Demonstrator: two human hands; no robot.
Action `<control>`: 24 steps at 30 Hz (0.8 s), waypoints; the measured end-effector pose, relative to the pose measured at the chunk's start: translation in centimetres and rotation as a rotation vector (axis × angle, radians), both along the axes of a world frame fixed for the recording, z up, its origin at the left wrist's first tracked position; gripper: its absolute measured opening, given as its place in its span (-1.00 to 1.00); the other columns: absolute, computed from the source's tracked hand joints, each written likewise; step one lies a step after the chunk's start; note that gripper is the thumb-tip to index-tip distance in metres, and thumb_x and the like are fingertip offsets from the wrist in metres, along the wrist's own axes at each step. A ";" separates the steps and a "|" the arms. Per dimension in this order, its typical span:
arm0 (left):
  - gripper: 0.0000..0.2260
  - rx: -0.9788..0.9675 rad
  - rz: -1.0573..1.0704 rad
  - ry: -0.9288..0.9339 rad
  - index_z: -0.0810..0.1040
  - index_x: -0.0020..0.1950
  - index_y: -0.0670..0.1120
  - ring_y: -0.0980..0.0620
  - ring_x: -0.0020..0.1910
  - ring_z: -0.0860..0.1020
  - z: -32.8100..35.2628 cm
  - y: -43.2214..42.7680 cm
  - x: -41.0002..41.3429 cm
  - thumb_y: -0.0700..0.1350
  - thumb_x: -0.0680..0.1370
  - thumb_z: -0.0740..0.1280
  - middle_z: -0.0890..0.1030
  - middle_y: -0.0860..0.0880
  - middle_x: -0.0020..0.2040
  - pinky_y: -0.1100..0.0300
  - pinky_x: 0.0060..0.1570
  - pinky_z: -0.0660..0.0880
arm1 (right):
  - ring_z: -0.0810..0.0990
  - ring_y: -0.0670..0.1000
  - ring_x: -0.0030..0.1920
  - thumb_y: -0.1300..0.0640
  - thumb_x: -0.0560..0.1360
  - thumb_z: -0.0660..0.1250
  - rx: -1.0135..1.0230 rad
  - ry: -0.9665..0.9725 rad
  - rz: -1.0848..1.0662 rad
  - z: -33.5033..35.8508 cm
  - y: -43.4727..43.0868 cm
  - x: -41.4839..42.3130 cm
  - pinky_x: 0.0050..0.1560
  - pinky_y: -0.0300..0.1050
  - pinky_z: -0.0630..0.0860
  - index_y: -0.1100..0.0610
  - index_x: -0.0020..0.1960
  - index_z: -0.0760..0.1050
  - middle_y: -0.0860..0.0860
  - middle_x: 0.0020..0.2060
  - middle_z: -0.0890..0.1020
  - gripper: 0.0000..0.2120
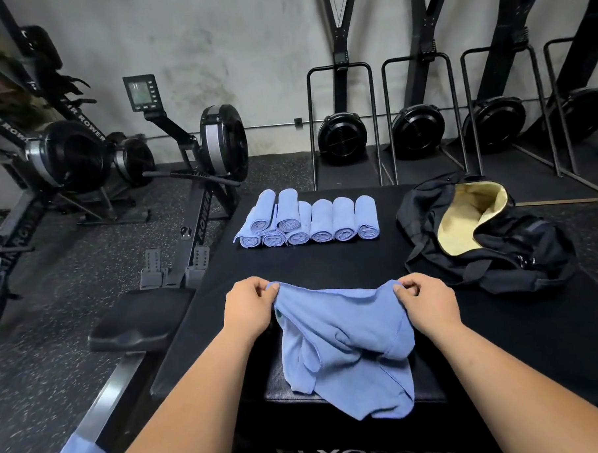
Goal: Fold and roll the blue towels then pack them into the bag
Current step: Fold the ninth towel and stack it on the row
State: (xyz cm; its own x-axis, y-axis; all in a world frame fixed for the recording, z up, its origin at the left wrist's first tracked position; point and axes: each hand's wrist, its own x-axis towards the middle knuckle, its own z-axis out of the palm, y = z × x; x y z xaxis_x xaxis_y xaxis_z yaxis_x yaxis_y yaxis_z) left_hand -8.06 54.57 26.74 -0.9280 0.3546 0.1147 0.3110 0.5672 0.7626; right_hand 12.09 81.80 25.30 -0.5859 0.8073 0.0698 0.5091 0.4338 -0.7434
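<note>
Hands: left hand (248, 305), right hand (427, 299) pinch blue towel (344, 344) corners | rower (68, 154) label: AIR ROWER

The black fabric duffel bag with the pale yellow lining (490, 248) sits with its mouth gaping wide, though a black flap sags across the near side of the opening. Just left of the bag there's a bare strip of the black padded box top (391, 256), a decent lane. Further left of the bag the stack of rolled blue towels (307, 222) blocks things. Near-left of the bag, the left hand (249, 307) and right hand (427, 301) pinch a loose blue towel (343, 337), with bare pad between it and the bag.
</note>
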 end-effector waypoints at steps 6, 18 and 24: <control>-0.85 -0.033 0.059 -0.019 0.62 -0.13 0.07 0.06 -0.16 0.64 -2.8 1.2 -0.9 0.04 0.63 0.39 0.68 0.13 -0.23 0.16 -0.18 0.49 | 0.55 0.03 -0.09 -0.16 0.55 0.41 0.138 -0.001 -0.067 -3.4 -0.3 -1.3 0.04 0.09 0.54 -0.18 -0.14 0.64 -0.17 -0.28 0.60 -0.87; -0.95 -0.162 0.030 0.194 0.53 -0.01 0.17 0.08 -0.11 0.56 -5.9 1.2 -0.9 0.09 0.63 0.32 0.57 0.19 -0.09 0.00 0.05 0.45 | 0.46 0.07 0.04 -0.16 0.62 0.30 0.311 -0.156 -0.055 -4.6 -0.6 -2.1 0.05 0.08 0.37 -0.18 0.03 0.55 -0.11 -0.03 0.56 -0.90; -0.93 0.086 0.029 0.073 0.53 -0.01 0.21 0.11 -0.18 0.59 -5.7 0.7 -0.5 0.09 0.61 0.42 0.63 0.26 -0.02 0.04 -0.02 0.52 | 0.60 -0.05 -0.13 -0.04 0.60 0.42 0.049 0.206 -0.074 -3.9 -0.8 -1.2 0.01 0.07 0.53 -0.15 -0.01 0.55 -0.20 -0.20 0.66 -0.95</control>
